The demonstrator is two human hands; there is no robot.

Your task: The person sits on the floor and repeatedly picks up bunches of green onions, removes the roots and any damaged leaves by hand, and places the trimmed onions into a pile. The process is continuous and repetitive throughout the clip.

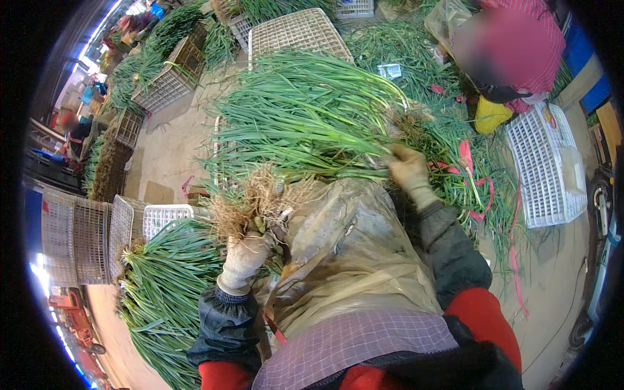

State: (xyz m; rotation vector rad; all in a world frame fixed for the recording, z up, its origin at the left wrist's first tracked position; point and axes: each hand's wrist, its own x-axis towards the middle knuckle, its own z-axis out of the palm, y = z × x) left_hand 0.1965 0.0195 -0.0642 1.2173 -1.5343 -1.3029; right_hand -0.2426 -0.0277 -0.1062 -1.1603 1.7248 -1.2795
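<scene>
My left hand (246, 256), in a pale knit work glove, is closed around a bunch of leafy green stalks. Their tangled brown roots (265, 200) stick up above the fist, and their leaves are mostly hidden below it. My right hand (408, 168), in a similar stained glove, grips the stem ends of a few green stalks (358, 144) at the near right side of a large heap. That heap of scallion-like greens (292, 102) lies before me, leaves to the left and roots (412, 124) to the right. A plastic sheet (351, 234) covers my lap.
Trimmed greens (409, 44) and pink ribbon (514, 263) litter the floor at right. A white plastic crate (548, 165) stands there, near a co-worker (541, 29). At left, more bundled greens (168, 292) lie beside stacked crates (73, 239); filled crates (168, 87) stand farther off.
</scene>
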